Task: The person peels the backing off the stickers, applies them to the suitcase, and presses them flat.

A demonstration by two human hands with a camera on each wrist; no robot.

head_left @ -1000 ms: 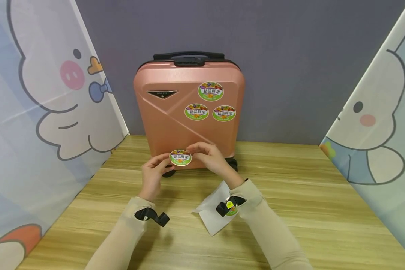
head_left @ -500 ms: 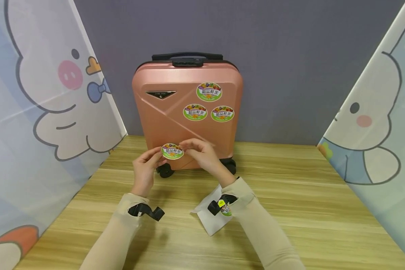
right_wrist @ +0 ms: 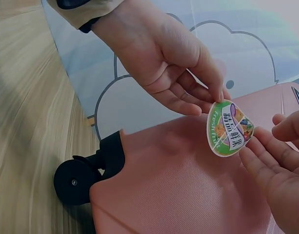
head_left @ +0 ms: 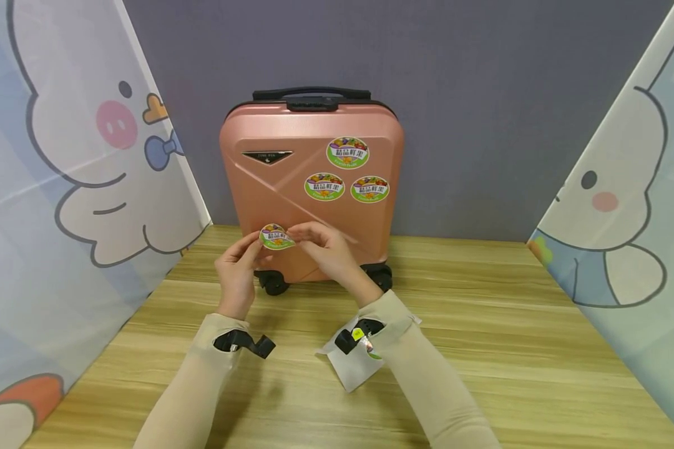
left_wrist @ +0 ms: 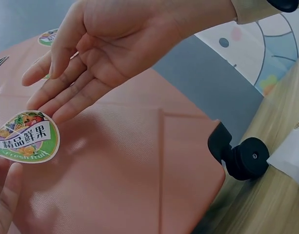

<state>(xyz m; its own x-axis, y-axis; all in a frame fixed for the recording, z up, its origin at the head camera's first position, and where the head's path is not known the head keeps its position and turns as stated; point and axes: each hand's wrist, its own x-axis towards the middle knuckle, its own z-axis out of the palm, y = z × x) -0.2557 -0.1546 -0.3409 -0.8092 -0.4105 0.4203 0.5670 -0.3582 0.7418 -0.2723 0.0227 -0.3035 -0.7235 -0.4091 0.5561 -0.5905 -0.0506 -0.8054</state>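
Observation:
An oval fruit sticker point(head_left: 274, 238), printed green and white, is held close in front of the lower left part of a pink suitcase point(head_left: 309, 215). My left hand point(head_left: 237, 271) pinches its left edge between thumb and fingers. On the other side, my right hand point(head_left: 334, 255) has its fingertips at the sticker's edge, while its thumb stands apart from them in the right wrist view. The sticker point(right_wrist: 229, 127) looks bent, with one end drawn to a point. Three matching stickers point(head_left: 348, 153) are on the suitcase's upper right.
White backing paper point(head_left: 355, 369) lies on the wooden table point(head_left: 511, 337) beneath my right wrist, which partly hides a sticker on it. Black wheels point(head_left: 272, 282) support the suitcase. A grey wall point(head_left: 472, 125) stands behind, and cartoon-print panels point(head_left: 112, 187) flank the table.
Both hands have moved left and up with the sticker, bringing it nearer the suitcase's lower left. The sticker now looks bent where it was flat before.

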